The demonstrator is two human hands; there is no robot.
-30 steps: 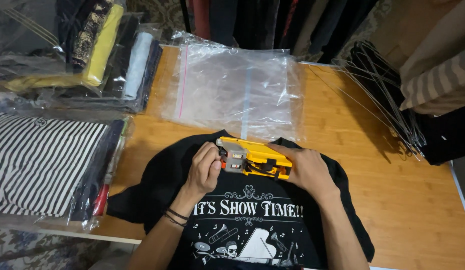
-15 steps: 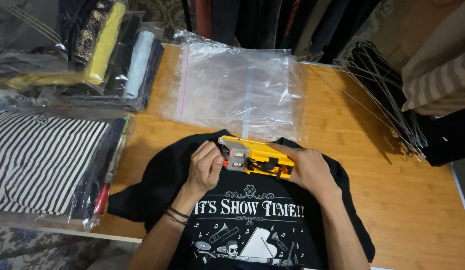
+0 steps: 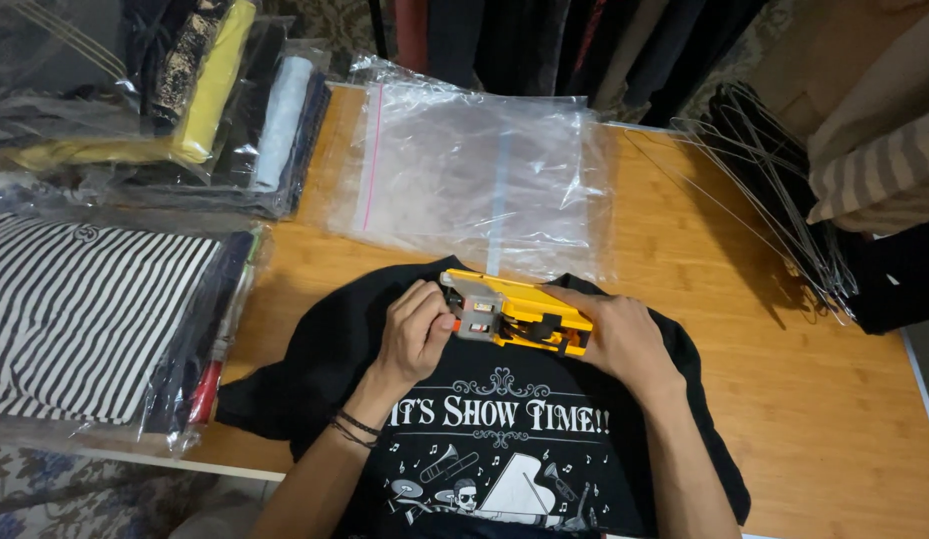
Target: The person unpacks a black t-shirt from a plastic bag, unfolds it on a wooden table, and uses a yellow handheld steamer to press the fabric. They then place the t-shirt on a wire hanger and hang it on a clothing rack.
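Head view: yellow tool (image 3: 519,311) lies at the collar of a black T-shirt (image 3: 334,339) spread on the wood table (image 3: 814,399), long axis running left-right, gray-orange end toward the left and tilted slightly up. Left hand (image 3: 414,334) curls closed on that end; right hand (image 3: 624,339) grips the other. Behind it: 1 clear zip bag (image 3: 474,175); wire hangers (image 3: 774,200) at right, bagged striped clothes (image 3: 85,319) at left.
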